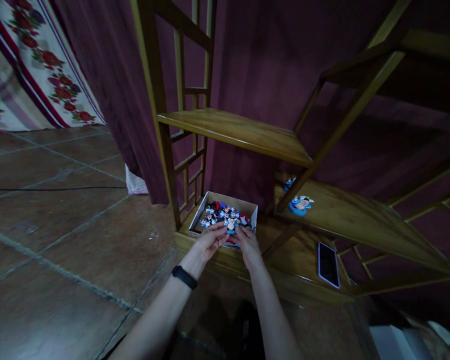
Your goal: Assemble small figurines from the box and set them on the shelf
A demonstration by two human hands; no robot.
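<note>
Between my two hands is a small blue and white figurine [231, 226], held by the fingertips just above the front of an open cardboard box [243, 203]. My left hand [210, 241] is closed on the figurine's left side. The fingers of my right hand [246, 241] close on its right side. Inside the box lie several small figurines [212, 214] in white, blue, black and red. My hands hide part of the box's front and its contents. On the shelf to the right sits a larger blue and pinkish figurine [300, 205].
The box stands on the bottom board of a wooden shelf unit, below an upper shelf [232, 131]. A phone or tablet [328, 265] lies to the right. Slanted wooden posts [337, 132] cross the right side. A dark curtain [101, 75] and tiled floor [78, 250] lie left.
</note>
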